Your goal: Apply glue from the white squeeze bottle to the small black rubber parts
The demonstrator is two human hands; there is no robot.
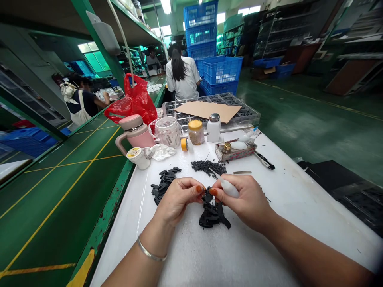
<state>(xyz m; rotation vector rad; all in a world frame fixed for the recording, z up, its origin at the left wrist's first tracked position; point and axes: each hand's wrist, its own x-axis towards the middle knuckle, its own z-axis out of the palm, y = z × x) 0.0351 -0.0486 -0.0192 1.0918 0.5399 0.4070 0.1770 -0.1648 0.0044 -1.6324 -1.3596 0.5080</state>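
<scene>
Part: a small black part (207, 196) between the two hands, above the near pile (211, 218) of black pieces
Left hand: the left hand (176, 198) pinches the part at the fingertips
Right hand: the right hand (249, 197) is closed round a white dropper (229, 188); its thumb meets the part, but whether it grips it, I cannot tell
Beyond the hands: a left pile (163, 183) of black pieces, and small black rings (206, 166) on the white table (191, 255)
Tools: a knife (265, 160) just right of a small box (236, 153)
Back row: mug (137, 130), tub (168, 131), tape (184, 144), jar (195, 133), white bottle (214, 129)
Behind the row: cardboard (209, 110) on a divided tray (253, 115); red bag (136, 99) to its left
Left side: green belt (60, 191) with yellow lines
Background: a person (183, 79) in white, seen from behind, near blue crates (223, 71)
</scene>
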